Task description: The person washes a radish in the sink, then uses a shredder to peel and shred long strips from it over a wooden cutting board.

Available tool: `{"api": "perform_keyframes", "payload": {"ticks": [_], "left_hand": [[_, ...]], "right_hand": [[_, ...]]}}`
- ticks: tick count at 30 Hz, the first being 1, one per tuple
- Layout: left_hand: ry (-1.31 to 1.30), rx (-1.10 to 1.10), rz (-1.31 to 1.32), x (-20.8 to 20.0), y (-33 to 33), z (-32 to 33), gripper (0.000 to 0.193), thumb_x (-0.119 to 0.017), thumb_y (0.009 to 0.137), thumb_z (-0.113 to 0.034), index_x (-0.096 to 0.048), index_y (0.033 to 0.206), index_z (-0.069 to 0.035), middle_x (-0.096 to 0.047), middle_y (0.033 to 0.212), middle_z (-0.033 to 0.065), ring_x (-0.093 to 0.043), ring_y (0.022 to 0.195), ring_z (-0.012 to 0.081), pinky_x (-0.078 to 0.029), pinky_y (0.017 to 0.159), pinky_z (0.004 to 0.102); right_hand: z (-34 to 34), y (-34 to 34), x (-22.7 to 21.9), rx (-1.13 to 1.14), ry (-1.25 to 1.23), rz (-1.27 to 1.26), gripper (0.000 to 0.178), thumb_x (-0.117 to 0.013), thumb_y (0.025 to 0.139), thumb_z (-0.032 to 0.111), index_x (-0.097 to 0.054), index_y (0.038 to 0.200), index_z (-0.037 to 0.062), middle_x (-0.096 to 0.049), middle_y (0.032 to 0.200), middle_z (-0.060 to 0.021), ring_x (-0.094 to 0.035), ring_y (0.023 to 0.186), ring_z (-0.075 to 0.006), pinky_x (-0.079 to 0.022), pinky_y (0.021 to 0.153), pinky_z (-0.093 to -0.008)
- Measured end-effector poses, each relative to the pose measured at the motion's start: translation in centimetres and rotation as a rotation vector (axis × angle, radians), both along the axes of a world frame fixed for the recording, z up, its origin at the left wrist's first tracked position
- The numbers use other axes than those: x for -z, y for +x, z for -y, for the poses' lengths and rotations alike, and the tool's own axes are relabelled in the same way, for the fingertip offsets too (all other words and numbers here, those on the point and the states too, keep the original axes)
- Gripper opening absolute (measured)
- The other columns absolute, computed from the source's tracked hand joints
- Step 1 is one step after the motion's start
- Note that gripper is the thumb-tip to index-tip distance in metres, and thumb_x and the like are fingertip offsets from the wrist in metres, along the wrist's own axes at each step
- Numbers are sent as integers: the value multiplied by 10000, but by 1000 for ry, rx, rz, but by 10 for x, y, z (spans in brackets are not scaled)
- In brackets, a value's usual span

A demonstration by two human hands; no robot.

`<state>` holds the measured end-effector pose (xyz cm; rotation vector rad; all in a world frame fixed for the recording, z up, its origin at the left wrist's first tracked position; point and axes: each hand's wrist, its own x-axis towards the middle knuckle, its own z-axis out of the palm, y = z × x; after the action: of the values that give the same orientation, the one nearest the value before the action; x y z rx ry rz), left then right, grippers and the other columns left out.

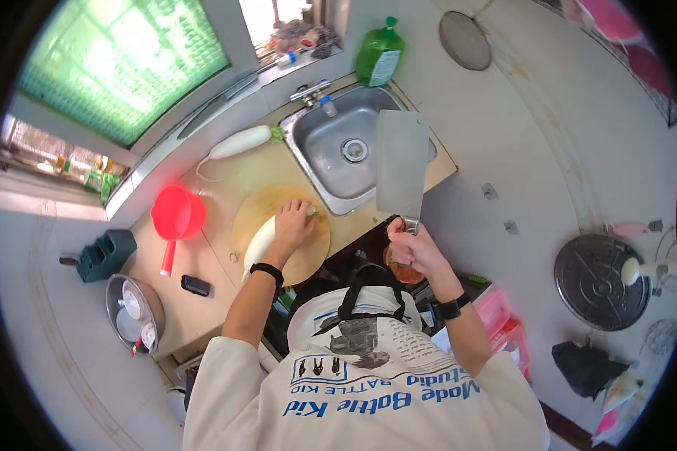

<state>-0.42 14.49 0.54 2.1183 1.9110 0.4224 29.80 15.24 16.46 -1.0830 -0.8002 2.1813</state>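
A white daikon radish (259,244) lies on the round wooden cutting board (246,209). My left hand (293,225) is closed over its upper end, where a bit of green shows near my fingers. In my right hand (417,249) is a cleaver (401,161), gripped by its handle and raised with the broad blade pointing away from me. The blade overlaps the right side of the sink in view and is apart from the radish. Behind the board, a second daikon (241,142) with a green top rests on the counter.
The metal sink (308,161) has a tap (310,92) at its back. A green bottle (380,52) stands behind it. On the left are a red ladle (177,214), a small black object (195,285), a metal bowl (152,301) with dishes, and a dark green knife block (107,255).
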Motion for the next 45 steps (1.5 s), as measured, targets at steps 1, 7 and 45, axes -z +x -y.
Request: {"api": "perform_keyframes", "payload": {"ticks": [1, 7, 45], "left_hand": [[7, 23, -6, 1, 0, -3, 425, -722, 792, -274, -609, 1170, -116, -588, 1104, 111, -559, 1090, 311, -440, 911, 448], [-38, 22, -6, 13, -1, -11, 248, -700, 806, -224, -675, 1039, -142, -617, 1012, 71, -588, 1029, 290, -454, 873, 431], [-707, 421, 362, 34, 239, 31, 302, -611, 964, -294, -680, 1150, -66, -733, 1017, 129, -703, 986, 269, -545, 845, 366]], "right_hand": [[-1, 7, -5, 5, 12, -36, 62, -588, 904, 39, -532, 889, 63, -368, 544, 51, -322, 399, -53, -245, 386, -227], [9, 42, -11, 107, 16, -84, 46, -565, 905, 48, -548, 862, 50, -343, 511, 50, -317, 384, -59, -240, 377, -235], [120, 210, 29, 247, 400, 1022, 280, -670, 835, 233, -685, 938, -28, -620, 722, -239, -622, 638, -354, -494, 647, -401]]}}
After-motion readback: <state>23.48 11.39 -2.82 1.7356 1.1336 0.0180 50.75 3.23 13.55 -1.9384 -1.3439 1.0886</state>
